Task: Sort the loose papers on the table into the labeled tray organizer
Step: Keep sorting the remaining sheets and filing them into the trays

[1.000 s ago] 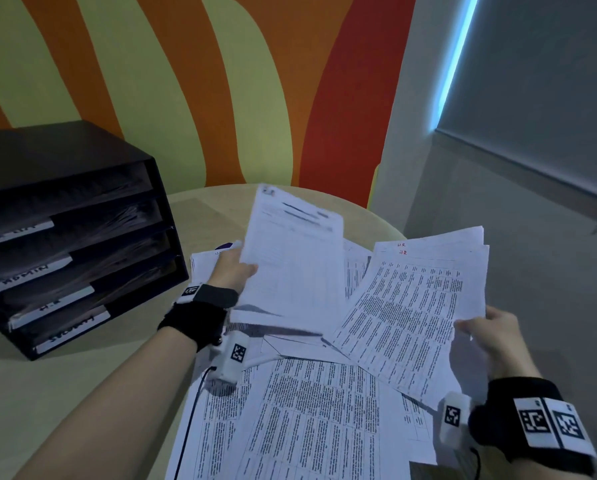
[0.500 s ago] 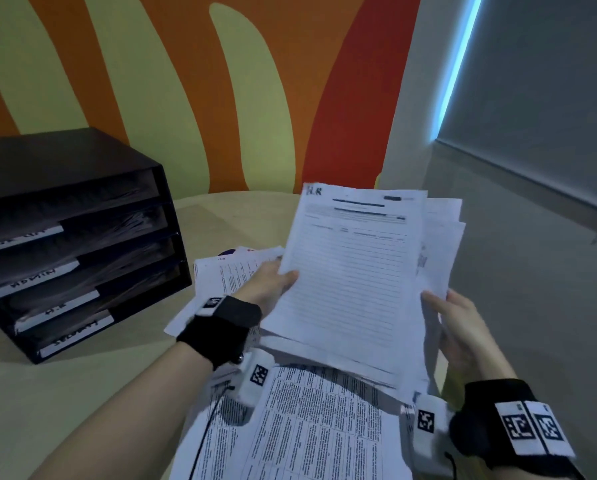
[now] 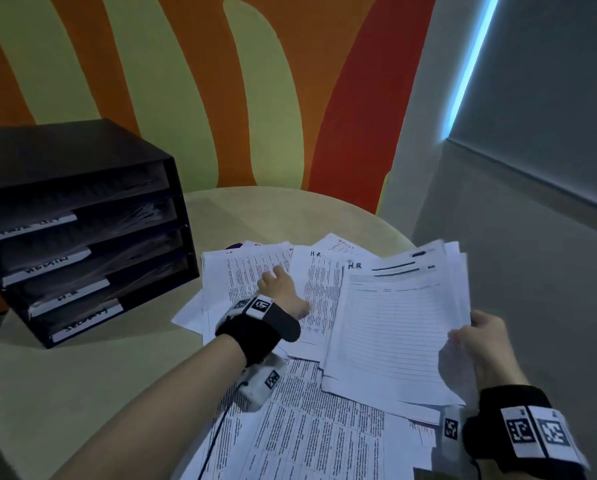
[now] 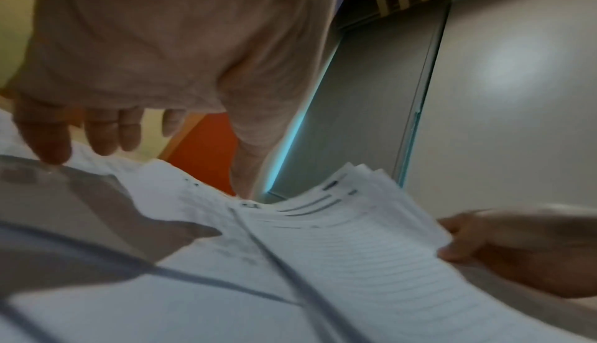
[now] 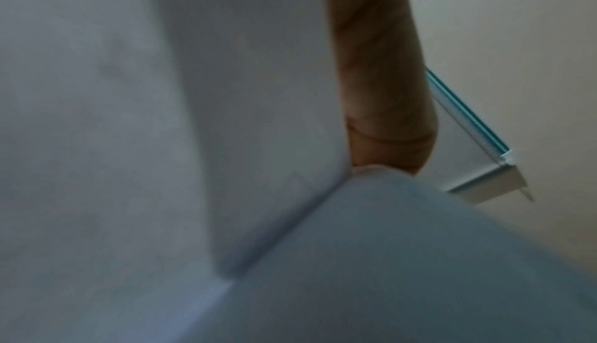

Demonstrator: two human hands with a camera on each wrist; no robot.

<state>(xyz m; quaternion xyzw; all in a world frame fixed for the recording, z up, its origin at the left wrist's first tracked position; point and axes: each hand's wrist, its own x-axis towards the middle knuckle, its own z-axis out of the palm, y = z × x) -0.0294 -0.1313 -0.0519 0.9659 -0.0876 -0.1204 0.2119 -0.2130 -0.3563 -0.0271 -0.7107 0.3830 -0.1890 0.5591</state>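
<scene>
My right hand (image 3: 472, 332) pinches the right edge of a stack of papers (image 3: 394, 323) whose lined top sheet is marked "H.R"; the stack tilts up over the table. The left wrist view shows that same stack (image 4: 355, 246) held by the right hand (image 4: 468, 241). My left hand (image 3: 276, 278) reaches out over the loose papers (image 3: 241, 271) on the table, its straight fingers (image 4: 100, 136) touching a printed sheet. The black tray organizer (image 3: 65, 157) stands at the left with labeled trays, among them "ADMIN" and "H.R". In the right wrist view my thumb (image 5: 387, 106) presses on the paper (image 5: 129, 119).
The round beige table (image 3: 82, 393) has bare surface in front of the organizer. More printed sheets (image 3: 307, 438) lie near me under both wrists. A striped orange and green wall stands behind, and the floor drops away to the right of the table.
My left hand has let go of the H.R stack and moved down and left onto the papers on the table. My right hand alone holds the stack, further right.
</scene>
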